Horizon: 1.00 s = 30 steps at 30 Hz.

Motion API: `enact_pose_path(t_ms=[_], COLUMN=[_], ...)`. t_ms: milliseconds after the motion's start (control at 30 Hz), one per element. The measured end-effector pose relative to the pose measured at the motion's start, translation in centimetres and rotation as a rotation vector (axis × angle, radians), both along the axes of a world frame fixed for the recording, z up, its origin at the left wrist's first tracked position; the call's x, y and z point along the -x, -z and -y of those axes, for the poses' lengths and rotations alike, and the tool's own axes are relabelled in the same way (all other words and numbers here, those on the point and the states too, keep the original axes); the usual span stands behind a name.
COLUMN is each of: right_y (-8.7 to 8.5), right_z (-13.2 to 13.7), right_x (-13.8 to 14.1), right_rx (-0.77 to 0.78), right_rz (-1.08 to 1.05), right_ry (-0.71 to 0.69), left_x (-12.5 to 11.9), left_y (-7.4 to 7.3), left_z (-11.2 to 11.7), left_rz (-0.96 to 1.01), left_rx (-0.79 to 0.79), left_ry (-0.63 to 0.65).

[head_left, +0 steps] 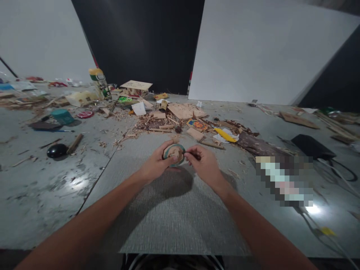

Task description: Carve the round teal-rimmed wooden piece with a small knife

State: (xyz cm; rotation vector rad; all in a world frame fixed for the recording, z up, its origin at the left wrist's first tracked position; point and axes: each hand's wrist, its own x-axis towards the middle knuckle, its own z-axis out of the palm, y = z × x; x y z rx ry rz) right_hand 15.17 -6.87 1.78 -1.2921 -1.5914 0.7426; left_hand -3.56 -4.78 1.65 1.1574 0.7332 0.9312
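Above the middle of the table, my left hand (157, 162) is closed around a small round piece (174, 152) with a teal rim and a tan, wood-like face. The left thumb lies across its front, hiding part of the surface. My right hand (203, 160) is closed in a pinch at the piece's right edge. A small dark tip shows at those fingertips, too little to name. Beyond the hands are a flat tan wooden block (195, 134) and a thin stick (212, 144).
Wood shavings (153, 123) and scraps spread behind the hands, with a yellow-handled tool (225, 135) among them. Left stand a black rounded object (57, 150), a teal container (62, 117) and a yellow-capped bottle (99, 84). A black box with cables (312, 146) lies right.
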Motion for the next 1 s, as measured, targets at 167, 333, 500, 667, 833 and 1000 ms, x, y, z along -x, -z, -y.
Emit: enact_pose_path(t_ms=[167, 333, 500, 667, 833, 1000], right_y=[0.9, 1.4, 1.7, 1.9, 1.8, 1.8], right_z=[-0.6, -1.2, -0.8, -0.7, -0.5, -0.7], right_x=[-0.1, -0.1, -0.1, 0.0, 0.3, 0.3], right_rx=[-0.078, -0.111, -0.125, -0.148, -0.156, -0.183], right_rz=[0.171, 0.313, 0.395, 0.451, 0.502, 0.542], right_ry=[0.011, -0.036, -0.150, -0.110, -0.141, -0.123], left_x=[0.0, 0.1, 0.0, -0.2, -0.3, -0.4], left_y=[0.6, 1.3, 1.6, 1.5, 1.2, 1.1], left_z=[-0.5, -1.2, -1.4, -1.5, -1.3, -1.2], left_rz=[-0.040, -0.040, -0.067, -0.085, -0.118, -0.144], left_rx=[0.027, 0.062, 0.029, 0.058, 0.057, 0.042], left_ry=[0.019, 0.024, 0.026, -0.011, -0.007, -0.034])
